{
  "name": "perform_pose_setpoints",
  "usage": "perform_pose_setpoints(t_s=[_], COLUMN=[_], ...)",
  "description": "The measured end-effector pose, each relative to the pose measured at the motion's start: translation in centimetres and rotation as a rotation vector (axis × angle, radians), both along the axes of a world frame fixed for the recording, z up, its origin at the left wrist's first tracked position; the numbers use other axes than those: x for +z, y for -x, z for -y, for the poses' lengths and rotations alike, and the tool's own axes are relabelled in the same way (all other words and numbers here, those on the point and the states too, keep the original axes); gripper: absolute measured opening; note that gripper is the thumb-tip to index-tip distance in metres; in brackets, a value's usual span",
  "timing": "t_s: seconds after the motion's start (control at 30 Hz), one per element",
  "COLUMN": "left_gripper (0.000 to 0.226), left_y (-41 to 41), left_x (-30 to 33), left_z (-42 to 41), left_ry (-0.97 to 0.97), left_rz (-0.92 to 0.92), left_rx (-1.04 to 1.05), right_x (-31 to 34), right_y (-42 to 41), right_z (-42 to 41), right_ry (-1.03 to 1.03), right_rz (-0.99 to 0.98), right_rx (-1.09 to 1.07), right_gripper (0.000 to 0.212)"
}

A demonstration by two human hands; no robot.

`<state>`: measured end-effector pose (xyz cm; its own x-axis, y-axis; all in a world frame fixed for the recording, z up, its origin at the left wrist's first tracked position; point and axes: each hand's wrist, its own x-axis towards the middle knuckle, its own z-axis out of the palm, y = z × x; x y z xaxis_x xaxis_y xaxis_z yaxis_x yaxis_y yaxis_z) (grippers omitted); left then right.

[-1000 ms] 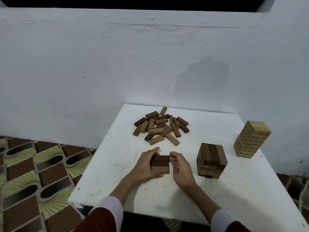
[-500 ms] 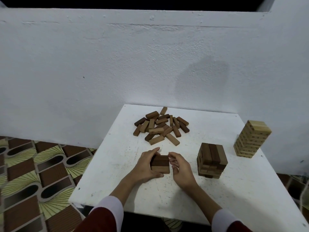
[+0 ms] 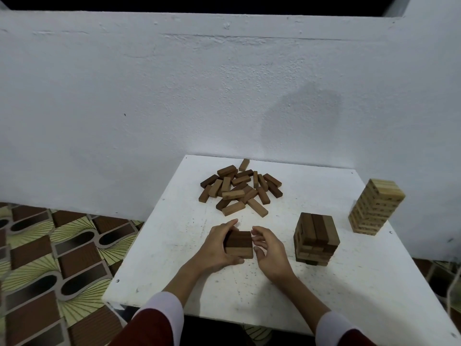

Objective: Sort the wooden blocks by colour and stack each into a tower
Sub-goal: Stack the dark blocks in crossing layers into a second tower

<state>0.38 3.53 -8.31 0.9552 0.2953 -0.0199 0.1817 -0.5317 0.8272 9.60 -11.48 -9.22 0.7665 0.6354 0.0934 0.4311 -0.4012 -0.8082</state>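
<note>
Wooden dark stack [image 3: 239,243] sits on the table [image 3: 349,290] between both hands, left hand [image 3: 216,245] curled round its side, right hand [image 3: 270,250] loose just beside it, while the loose pile [image 3: 240,187] lies straight beyond, roughly equidistant.

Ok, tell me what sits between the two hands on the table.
In the head view, a low stack of dark blocks sits between the left hand and the right hand; the left grips it, the right hovers close beside it.
</note>
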Motion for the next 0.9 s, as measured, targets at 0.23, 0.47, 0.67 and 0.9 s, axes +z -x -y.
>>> perform_pose_setpoints(t_s=[0.23, 0.47, 0.67, 0.9], left_gripper=[0.097, 0.093, 0.094, 0.091], left_y=[0.1, 0.2, 0.2, -1.2], left_x=[0.2, 0.7, 2.3, 5.4], left_z=[-0.3, -0.1, -0.2, 1.0], left_ry=[0.042, 0.078, 0.062, 0.092], left_rz=[-0.022, -0.009, 0.043, 0.165], left_rx=[-0.001, 0.042, 0.045, 0.020], right_x=[-0.1, 0.0, 1.0, 5.2], right_y=[0.0, -0.1, 0.3, 0.5], right_z=[0.0, -0.4, 0.2, 1.3], right_ry=[0.016, 0.053, 0.033, -0.181], right_rz=[0.023, -0.015, -0.072, -0.076], right_rx=[-0.004, -0.021, -0.013, 0.014], right_gripper=[0.047, 0.051, 0.054, 0.063])
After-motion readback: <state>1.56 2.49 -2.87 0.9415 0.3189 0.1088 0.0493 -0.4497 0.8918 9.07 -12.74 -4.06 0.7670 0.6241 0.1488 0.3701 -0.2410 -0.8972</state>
